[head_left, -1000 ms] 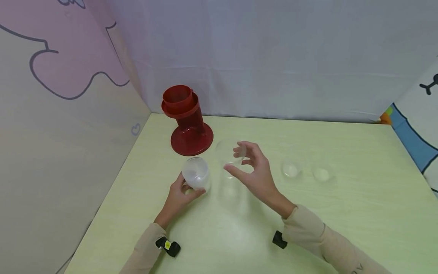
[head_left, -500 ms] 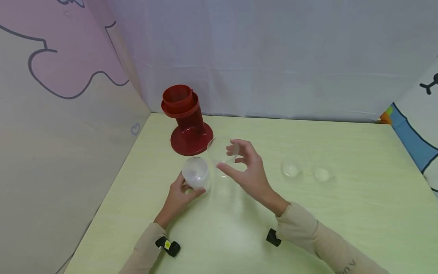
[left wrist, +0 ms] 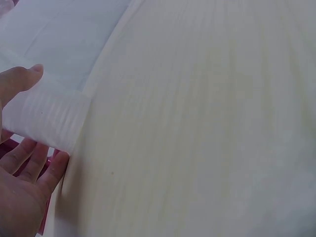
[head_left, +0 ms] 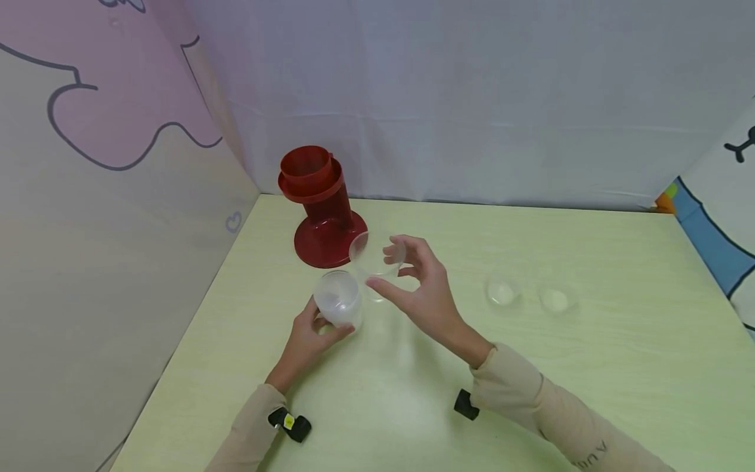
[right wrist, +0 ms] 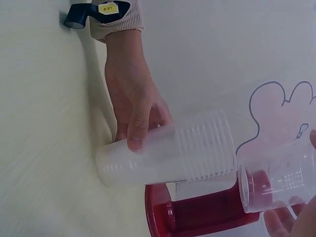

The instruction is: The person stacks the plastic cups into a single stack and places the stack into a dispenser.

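Note:
My left hand (head_left: 309,334) holds a stack of nested clear plastic cups (head_left: 338,298) from the side, upright on the table left of centre. In the right wrist view the stacked rims (right wrist: 205,143) show as many close rings. My right hand (head_left: 415,275) grips a single clear plastic cup (head_left: 371,259) between thumb and fingers, raised beside the top of the stack. That cup's base (right wrist: 247,190) hangs near the stack's top in the right wrist view. The left wrist view catches only part of the left hand (left wrist: 24,197) around the stack (left wrist: 47,116).
A dark red stand (head_left: 330,239) with a round foot and a tube-shaped top stands behind the stack. Two more clear cups, one nearer (head_left: 501,292) and one farther right (head_left: 556,300), stand on the pale table (head_left: 619,367). Fabric walls (head_left: 472,98) enclose the table.
My right hand has moved left with the single cup, bringing it closer to the stack and overlapping the red stand's foot. The left hand and stack have stayed put.

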A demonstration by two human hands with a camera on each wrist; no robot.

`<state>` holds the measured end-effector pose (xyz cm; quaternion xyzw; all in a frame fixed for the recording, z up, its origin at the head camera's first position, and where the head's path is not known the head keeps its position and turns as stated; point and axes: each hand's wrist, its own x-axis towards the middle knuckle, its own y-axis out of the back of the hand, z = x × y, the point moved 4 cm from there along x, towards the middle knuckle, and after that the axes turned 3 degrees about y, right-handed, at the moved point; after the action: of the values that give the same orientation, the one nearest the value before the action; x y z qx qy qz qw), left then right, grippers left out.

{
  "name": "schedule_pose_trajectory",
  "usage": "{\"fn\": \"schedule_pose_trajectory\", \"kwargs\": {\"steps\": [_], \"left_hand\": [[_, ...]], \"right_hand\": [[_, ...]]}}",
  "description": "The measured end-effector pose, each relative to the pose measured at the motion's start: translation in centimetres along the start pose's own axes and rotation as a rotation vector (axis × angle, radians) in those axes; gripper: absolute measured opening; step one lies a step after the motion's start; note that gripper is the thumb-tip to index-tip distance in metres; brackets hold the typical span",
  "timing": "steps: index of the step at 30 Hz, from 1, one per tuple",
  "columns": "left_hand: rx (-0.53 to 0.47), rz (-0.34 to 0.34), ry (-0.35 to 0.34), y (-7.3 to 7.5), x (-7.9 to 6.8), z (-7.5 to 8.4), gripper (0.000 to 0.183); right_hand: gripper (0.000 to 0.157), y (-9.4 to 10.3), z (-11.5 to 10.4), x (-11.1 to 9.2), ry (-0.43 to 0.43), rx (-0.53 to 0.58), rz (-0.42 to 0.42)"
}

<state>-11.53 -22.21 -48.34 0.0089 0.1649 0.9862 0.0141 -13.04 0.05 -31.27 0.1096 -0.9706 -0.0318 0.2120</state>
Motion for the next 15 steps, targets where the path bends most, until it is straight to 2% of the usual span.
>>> {"fn": "schedule_pose_trajectory", "kwargs": {"steps": [8, 15], "left_hand": [[0.002, -0.004, -0.027, 0.01, -0.12, 0.24, 0.081], [0.001, 0.008, -0.012, -0.06, -0.15, 0.13, 0.078]], "right_hand": [[0.055, -0.33, -0.46, 0.20, 0.009, 0.005, -0.015], [0.055, -0.69, -0.70, 0.33, 0.012, 0.004, -0.030]]}}
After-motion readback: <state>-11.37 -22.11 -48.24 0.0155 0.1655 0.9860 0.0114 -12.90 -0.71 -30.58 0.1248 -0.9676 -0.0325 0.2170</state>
